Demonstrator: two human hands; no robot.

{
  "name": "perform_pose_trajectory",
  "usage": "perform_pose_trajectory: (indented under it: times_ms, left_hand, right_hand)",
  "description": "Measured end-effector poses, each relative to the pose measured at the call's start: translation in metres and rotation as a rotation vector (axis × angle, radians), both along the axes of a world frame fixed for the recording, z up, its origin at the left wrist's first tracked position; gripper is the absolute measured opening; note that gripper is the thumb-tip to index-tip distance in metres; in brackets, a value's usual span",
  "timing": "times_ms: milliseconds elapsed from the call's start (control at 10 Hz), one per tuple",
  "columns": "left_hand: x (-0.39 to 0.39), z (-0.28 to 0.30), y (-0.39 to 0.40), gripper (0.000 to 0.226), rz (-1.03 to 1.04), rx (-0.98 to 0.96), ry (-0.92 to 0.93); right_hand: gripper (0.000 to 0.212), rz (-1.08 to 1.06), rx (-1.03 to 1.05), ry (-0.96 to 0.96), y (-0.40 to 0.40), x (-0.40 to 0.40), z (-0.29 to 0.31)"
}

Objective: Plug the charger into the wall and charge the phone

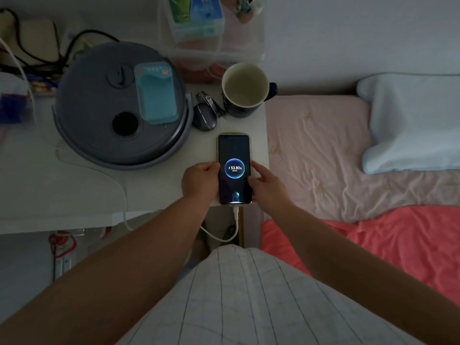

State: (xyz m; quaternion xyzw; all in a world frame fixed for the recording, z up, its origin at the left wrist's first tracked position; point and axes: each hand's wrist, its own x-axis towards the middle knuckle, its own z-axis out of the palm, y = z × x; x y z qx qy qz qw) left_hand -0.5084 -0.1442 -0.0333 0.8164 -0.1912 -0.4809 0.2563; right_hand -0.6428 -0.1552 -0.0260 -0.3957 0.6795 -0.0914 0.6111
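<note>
The phone (234, 150) lies face up near the right front corner of the white table (74, 195). Its screen is lit with a charging ring that reads 53.80%. A white charger cable (235, 225) is plugged into the phone's near end, loops below the table edge and runs left across the table top toward the back left. My left hand (200, 183) grips the phone's left edge. My right hand (267, 186) holds its right edge with the fingertips. The wall plug is out of sight.
A round grey appliance (119, 105) with a teal case on its lid fills the table's middle. A computer mouse (204, 118), a clip and a dark mug (245, 89) stand just behind the phone. A clear plastic box (216, 33) sits at the back. The bed (348, 158) adjoins on the right.
</note>
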Motion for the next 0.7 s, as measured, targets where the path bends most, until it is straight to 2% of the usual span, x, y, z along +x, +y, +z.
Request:
perform_pose_trajectory:
  times_ms: [500, 700]
  left_hand:
    - [0.002, 0.011, 0.010, 0.033, -0.339, -0.022, 0.030]
    - [0.006, 0.035, 0.028, 0.036, -0.410, 0.105, 0.011]
  right_hand:
    - [0.052, 0.102, -0.009, 0.050, 0.000, -0.006, 0.001]
    - [0.051, 0.070, -0.002, 0.054, 0.013, -0.020, 0.013]
